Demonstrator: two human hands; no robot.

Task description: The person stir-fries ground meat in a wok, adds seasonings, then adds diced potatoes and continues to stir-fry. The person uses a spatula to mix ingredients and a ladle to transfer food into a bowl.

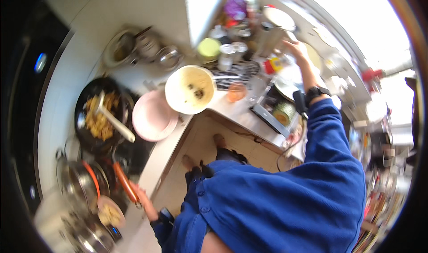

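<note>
At the left, a dark wok on the stove holds browned food pieces and a pale spatula. My left hand is at the wok's orange-brown handle, its fingers partly hidden beneath. My right arm stretches far across the counter. At its end my right hand is closed around the handle of a tall white-lidded jug, somewhat blurred. Between the hands stand a pink bowl and a cream bowl with dark bits in its bottom.
Steel pots and a small dish of pale slices crowd the near left. Jars fill the back corner. An orange cup and a cut green-skinned fruit or vegetable in a tray are by the right counter's edge.
</note>
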